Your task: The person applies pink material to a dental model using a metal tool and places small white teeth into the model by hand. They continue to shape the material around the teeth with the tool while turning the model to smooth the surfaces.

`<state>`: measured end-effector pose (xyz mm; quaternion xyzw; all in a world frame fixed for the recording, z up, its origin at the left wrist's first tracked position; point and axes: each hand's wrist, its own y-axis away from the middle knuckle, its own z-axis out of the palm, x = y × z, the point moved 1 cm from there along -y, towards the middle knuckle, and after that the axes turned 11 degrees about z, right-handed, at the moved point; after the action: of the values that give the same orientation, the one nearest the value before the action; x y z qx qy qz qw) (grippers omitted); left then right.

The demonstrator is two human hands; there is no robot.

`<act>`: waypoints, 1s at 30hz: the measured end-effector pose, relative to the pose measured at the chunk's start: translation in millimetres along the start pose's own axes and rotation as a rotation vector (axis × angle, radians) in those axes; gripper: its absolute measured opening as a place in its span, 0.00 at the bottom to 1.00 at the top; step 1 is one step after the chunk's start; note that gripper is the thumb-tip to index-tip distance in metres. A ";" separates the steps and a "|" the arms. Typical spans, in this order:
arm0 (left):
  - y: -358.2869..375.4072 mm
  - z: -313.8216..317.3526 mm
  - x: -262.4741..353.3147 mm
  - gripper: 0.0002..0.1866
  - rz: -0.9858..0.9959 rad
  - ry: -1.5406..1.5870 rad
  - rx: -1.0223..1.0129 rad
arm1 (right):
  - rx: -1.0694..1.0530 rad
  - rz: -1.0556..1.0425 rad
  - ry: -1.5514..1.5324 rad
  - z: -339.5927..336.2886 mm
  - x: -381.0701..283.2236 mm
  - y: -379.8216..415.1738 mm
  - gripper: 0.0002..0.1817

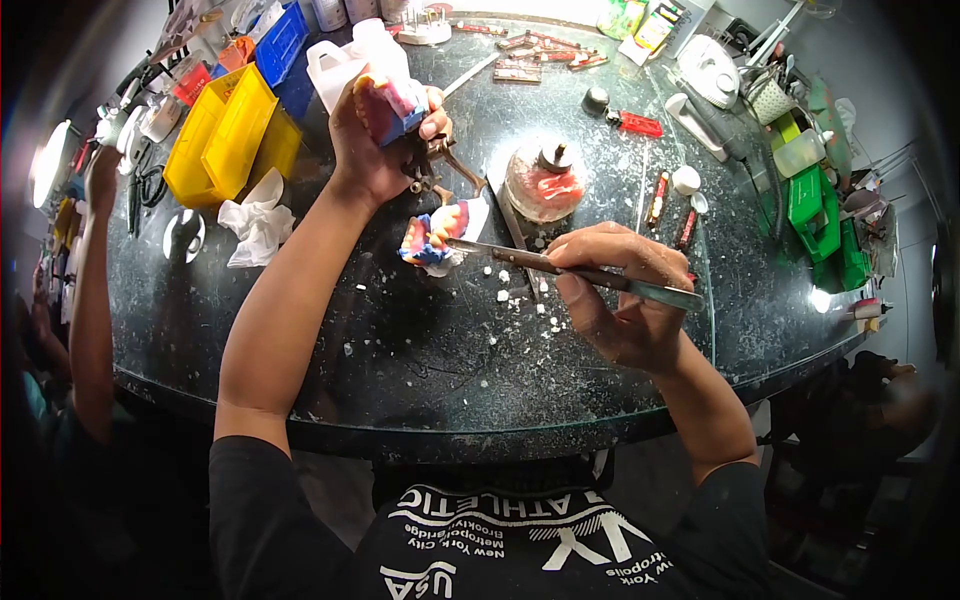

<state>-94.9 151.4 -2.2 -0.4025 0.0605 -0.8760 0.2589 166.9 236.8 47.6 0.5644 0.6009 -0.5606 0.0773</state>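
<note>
My left hand [362,160] is raised over the bench, its fingers wrapped round a dental model [385,108] with pink gum, pale teeth and a blue base. A brass-coloured metal articulator [450,160] hangs beside its palm. Just below, a second dental model [436,232] with pink wax and teeth rests near the tabletop. In my right hand [630,290] is a wax knife [580,272], gripped between thumb and fingers like a pen. Its tip points left and overlaps the teeth of the lower model. Right of the articulator stands a glass spirit lamp [546,178].
Yellow bins [225,135], a blue bin [281,45] and crumpled tissue [256,218] lie to the left. Red wax sticks [545,48], a red-handled torch [636,123] and green bins [815,212] stand behind and right. White crumbs dot the dark table [420,370]. Another person's arm [92,300] is far left.
</note>
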 end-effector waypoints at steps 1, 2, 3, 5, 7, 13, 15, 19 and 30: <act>0.0 0.3 -0.3 0.35 0.004 0.001 0.003 | 0.001 0.003 -0.005 0.4 0.4 0.2 0.12; -0.1 -0.1 -0.3 0.35 0.001 0.002 -0.002 | 0.002 0.006 -0.011 1.2 1.1 0.6 0.12; -0.3 -1.2 0.0 0.35 -0.002 0.003 -0.008 | 0.003 0.009 -0.017 1.7 1.6 0.7 0.12; -0.5 -1.2 0.1 0.35 -0.003 0.003 -0.017 | -0.001 0.007 -0.017 1.7 0.9 0.3 0.12; -0.7 0.0 0.3 0.35 -0.001 -0.001 -0.023 | -0.005 0.007 -0.017 1.6 0.0 -0.2 0.12; -0.4 0.2 0.5 0.35 0.004 -0.020 -0.022 | -0.011 0.011 -0.042 2.2 0.9 -0.9 0.11; -0.1 0.9 0.3 0.34 0.004 -0.007 -0.018 | -0.017 0.003 -0.045 1.4 2.5 -1.1 0.11; 0.9 4.2 0.6 0.34 0.009 -0.006 0.007 | -0.022 0.108 -0.090 -0.7 7.3 1.7 0.09; 0.3 0.1 0.3 0.33 0.007 0.003 0.002 | -0.010 0.497 -0.457 -1.0 15.2 9.2 0.07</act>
<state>-94.9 151.0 -2.0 -0.4005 0.0615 -0.8758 0.2622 169.1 244.1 31.6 0.5529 0.4147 -0.6339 0.3471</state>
